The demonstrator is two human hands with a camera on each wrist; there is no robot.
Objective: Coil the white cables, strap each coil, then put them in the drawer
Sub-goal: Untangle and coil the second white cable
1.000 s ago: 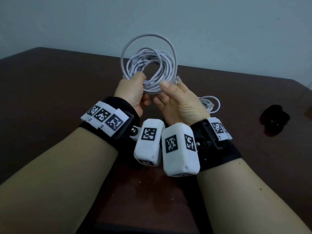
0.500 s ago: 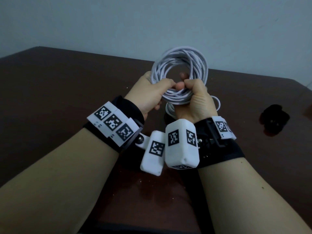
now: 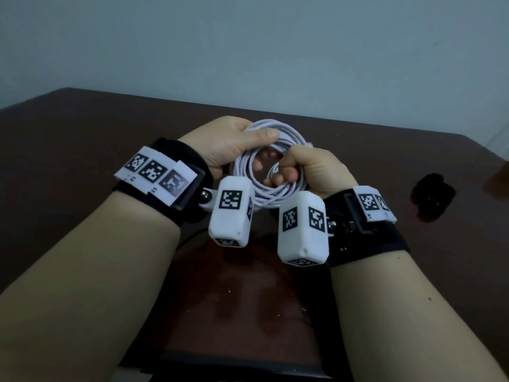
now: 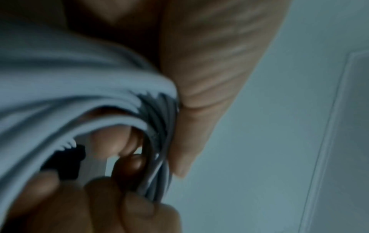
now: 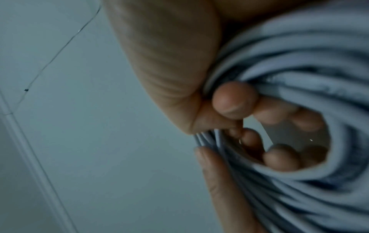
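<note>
1. Nearest you, your forearms meet over the front edge of the dark table (image 3: 82, 166), wrist cameras hanging below them.
2. Your right hand (image 3: 311, 172) is clenched round the near right side of the white cable coil (image 3: 264, 188), fingers curled through the loop's middle; the right wrist view shows a fingertip (image 5: 233, 100) pressed against the thumb with the strands bunched between.
3. Your left hand (image 3: 228, 144) grasps the far left side of the same coil, thumb laid over the top strands, fingers hooked underneath. The coil hangs in the air between both hands, above the table, tilted toward you.
4. Judging by this, coiling of this cable looks finished and you are squaring up the loops; strapping comes next. That calls for one hand to keep the bundle pinched so the turns don't spring apart while the other fetches a strap.
5. Farther right on the table lies a small black object (image 3: 432, 197), possibly the straps; it is too dark to tell.
6. No drawer or other container is visible, so nothing can be said of its contents.
</note>
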